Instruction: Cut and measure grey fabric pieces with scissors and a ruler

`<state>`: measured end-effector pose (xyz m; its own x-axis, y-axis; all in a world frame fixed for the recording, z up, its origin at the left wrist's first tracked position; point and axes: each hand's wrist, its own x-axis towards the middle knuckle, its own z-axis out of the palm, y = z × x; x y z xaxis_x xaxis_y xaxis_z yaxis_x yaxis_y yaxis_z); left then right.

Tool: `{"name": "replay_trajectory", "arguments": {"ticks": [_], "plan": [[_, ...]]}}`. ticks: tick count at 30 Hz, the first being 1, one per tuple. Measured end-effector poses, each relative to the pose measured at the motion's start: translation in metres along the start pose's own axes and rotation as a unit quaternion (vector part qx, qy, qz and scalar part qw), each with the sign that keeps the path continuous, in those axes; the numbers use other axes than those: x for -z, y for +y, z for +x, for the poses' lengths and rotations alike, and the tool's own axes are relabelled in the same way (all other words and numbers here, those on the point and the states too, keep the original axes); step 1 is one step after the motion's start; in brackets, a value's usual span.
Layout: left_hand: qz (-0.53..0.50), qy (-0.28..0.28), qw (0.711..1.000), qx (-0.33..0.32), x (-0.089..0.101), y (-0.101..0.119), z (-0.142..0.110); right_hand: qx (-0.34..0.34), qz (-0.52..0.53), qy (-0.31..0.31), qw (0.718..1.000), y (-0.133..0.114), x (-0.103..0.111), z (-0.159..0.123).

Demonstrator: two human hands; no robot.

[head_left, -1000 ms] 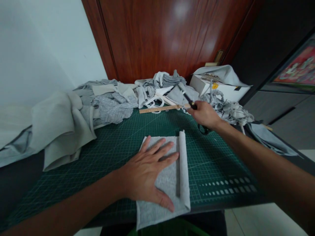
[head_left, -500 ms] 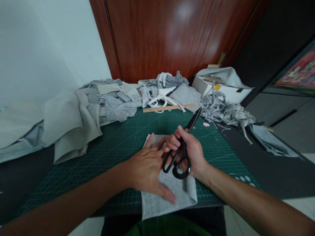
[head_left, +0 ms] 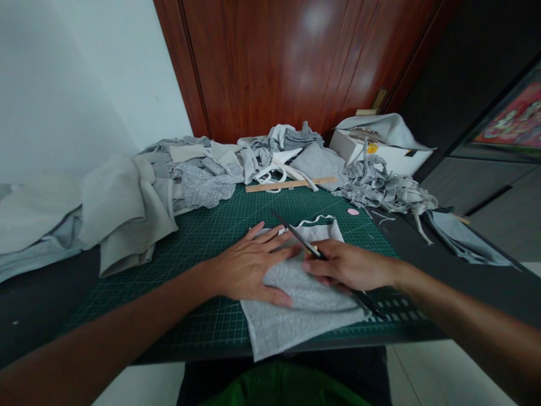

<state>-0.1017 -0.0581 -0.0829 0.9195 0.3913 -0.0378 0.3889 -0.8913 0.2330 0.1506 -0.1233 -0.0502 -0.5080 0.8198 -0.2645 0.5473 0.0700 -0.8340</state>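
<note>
A piece of light grey fabric [head_left: 308, 290] lies on the green cutting mat [head_left: 203, 242], its lower edge hanging over the table's front edge. My left hand [head_left: 253, 265] rests flat on its left part, fingers spread. My right hand [head_left: 342, 265] is closed around a pair of black scissors [head_left: 291, 228] above the right part of the fabric. The blades point up and left, past my left fingertips; the handles stick out below my palm, partly hidden. Along the fabric's far edge runs a thin, curled white strip [head_left: 315, 220].
Heaped grey cloth [head_left: 207, 180] lines the back and left. A wooden ruler [head_left: 291, 184] lies at the mat's far edge, near white straps. To the right are shredded strips [head_left: 389, 189], a white box [head_left: 397, 160], folded fabric [head_left: 465, 239] and a pink disc [head_left: 353, 212].
The fabric has been spread out to the right. My right hand has turned over and lowered, swinging the scissors from pointing up-right to up-left. My left hand has shifted slightly and still lies flat.
</note>
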Motion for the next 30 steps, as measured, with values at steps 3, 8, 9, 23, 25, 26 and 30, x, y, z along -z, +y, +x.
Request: {"name": "replay_trajectory", "arguments": {"ticks": [3,8,9,23,25,26,30], "plan": [[0.001,-0.013,1.0,0.013,0.003,-0.004,-0.002,0.033,-0.211,-0.03,0.976,-0.007,0.0,-0.012],[0.001,-0.029,1.0,0.011,0.009,-0.016,-0.008,0.047,-0.311,-0.014,0.949,-0.001,-0.008,-0.028],[-0.001,-0.031,0.999,0.008,0.011,-0.018,-0.01,0.055,-0.313,-0.012,0.948,0.001,-0.009,-0.03],[0.001,-0.053,0.996,0.069,0.019,-0.01,-0.034,-0.038,-0.36,-0.003,0.932,0.022,0.017,-0.074],[0.002,-0.049,0.995,0.084,0.019,-0.005,-0.04,-0.051,-0.36,-0.005,0.931,0.026,0.02,-0.075],[0.002,-0.048,0.994,0.094,0.019,-0.003,-0.043,-0.055,-0.366,-0.006,0.929,0.028,0.02,-0.075],[0.009,-0.043,0.99,0.131,0.019,0.004,-0.049,-0.051,-0.417,-0.006,0.908,0.035,0.019,-0.076]]}}
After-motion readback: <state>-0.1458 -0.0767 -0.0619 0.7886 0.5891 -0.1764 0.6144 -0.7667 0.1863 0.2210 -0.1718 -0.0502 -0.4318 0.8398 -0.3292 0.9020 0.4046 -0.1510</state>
